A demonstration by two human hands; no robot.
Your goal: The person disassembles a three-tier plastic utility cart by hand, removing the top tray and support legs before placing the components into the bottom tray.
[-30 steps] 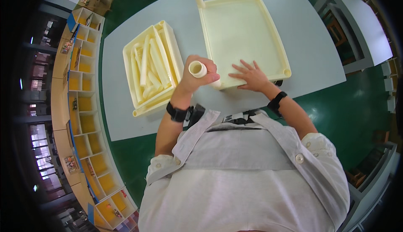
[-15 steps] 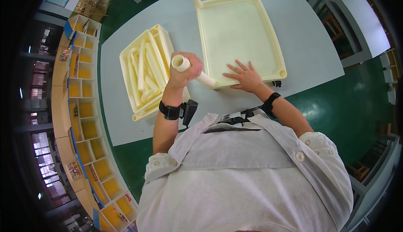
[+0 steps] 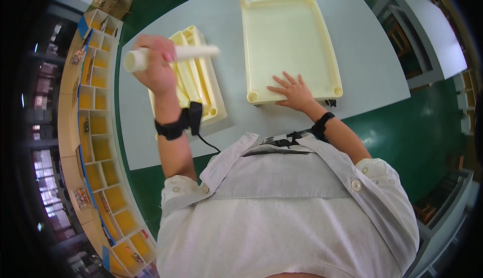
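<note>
A pale grey bench (image 3: 352, 36) with a rounded near-left corner stands on a green floor (image 3: 427, 127). Two cream plastic trays lie directly on it, apart from each other. The left tray (image 3: 214, 104) is narrower and holds long cream tubes lying side by side. The right tray (image 3: 289, 36) is wider and shallow, sitting close to the bench's near edge.
</note>
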